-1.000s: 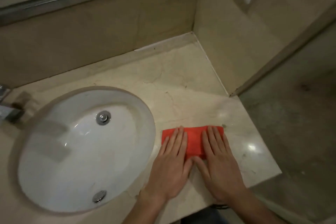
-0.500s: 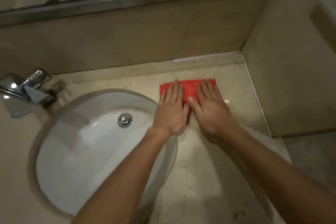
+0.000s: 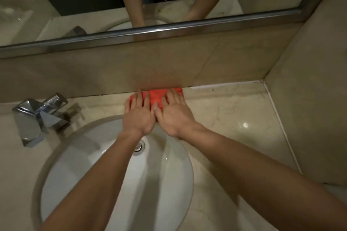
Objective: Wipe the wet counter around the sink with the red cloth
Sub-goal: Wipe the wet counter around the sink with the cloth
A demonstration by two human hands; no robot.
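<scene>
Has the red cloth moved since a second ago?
Yes. The red cloth slid away from the counter's front edge to the back wall, behind the sink.

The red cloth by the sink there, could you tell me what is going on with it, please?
A person is wiping the counter beside the sink. Both hands, left hand and right hand, press flat side by side on the folded red cloth. The cloth lies at the back of the counter against the wall, right of the tap.
</scene>
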